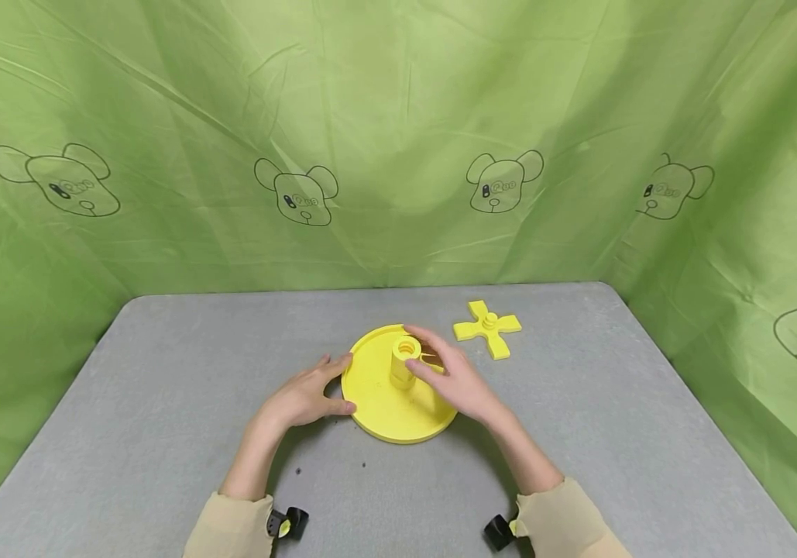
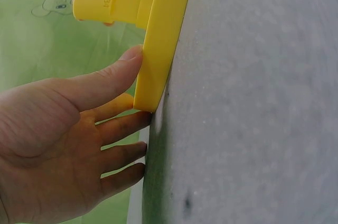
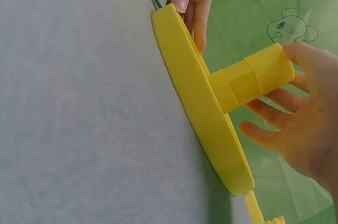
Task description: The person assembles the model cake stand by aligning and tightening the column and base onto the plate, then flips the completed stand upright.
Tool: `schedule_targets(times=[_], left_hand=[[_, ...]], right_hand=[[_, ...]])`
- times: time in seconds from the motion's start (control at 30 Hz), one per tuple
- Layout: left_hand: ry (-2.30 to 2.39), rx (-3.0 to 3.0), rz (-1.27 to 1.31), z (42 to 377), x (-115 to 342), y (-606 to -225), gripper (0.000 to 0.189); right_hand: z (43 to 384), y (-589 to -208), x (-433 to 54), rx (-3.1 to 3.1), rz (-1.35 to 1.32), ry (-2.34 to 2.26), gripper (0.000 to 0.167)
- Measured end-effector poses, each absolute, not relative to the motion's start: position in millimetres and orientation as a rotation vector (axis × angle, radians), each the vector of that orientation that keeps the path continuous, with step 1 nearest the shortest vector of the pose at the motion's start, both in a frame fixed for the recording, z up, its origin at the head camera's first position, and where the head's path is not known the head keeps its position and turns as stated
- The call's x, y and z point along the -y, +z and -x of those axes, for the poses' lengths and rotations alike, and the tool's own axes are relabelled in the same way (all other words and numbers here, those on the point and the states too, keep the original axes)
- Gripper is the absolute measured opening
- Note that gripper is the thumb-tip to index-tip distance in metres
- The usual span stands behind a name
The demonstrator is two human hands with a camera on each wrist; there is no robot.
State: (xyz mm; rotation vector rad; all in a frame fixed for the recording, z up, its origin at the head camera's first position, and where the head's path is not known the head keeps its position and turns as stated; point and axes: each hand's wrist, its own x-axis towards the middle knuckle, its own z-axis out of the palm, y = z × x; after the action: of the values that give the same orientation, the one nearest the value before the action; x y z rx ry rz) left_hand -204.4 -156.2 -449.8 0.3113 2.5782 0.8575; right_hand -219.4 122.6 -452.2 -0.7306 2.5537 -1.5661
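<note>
A round yellow tray-like disc (image 1: 380, 415) with a low rim lies on the table. From it rises a yellow hollow post (image 1: 405, 363), with a ribbed or threaded hole showing at its top. My right hand (image 1: 457, 380) holds the post, thumb at its upper end and fingers bent around the far side. On the disc's left edge rests my left hand (image 1: 305, 394), its thumb and fairly straight fingers spread along the rim. The left wrist view shows the thumb (image 2: 119, 73) touching the disc's side. Raised digits mark the post (image 3: 264, 76) in the right wrist view.
A yellow cross-shaped piece (image 1: 487, 328) with a short threaded stud lies behind and right of the disc. The grey table (image 1: 182, 387) carries a few small dark specks near the left forearm. Green cloth (image 1: 398, 116) printed with bear heads hangs around the table.
</note>
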Motion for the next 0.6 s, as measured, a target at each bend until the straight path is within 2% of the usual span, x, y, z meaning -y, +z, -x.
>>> schedule_targets(times=[0.23, 0.47, 0.6], left_hand=[[0.859, -2.579, -0.316, 204.4, 155.9, -450.7, 0.088], [0.861, -2.578, -0.309, 204.2, 155.5, -451.2, 0.088], [0.854, -2.576, -0.314, 204.2, 155.6, -450.7, 0.087]], right_hand=[[219.6, -454.6, -119.7, -2.595, 0.64, -1.564, 0.047], [219.0, -456.2, -119.4, -2.609, 0.641, -1.563, 0.06], [219.8, -455.2, -122.9, -2.557, 0.719, -1.558, 0.055]])
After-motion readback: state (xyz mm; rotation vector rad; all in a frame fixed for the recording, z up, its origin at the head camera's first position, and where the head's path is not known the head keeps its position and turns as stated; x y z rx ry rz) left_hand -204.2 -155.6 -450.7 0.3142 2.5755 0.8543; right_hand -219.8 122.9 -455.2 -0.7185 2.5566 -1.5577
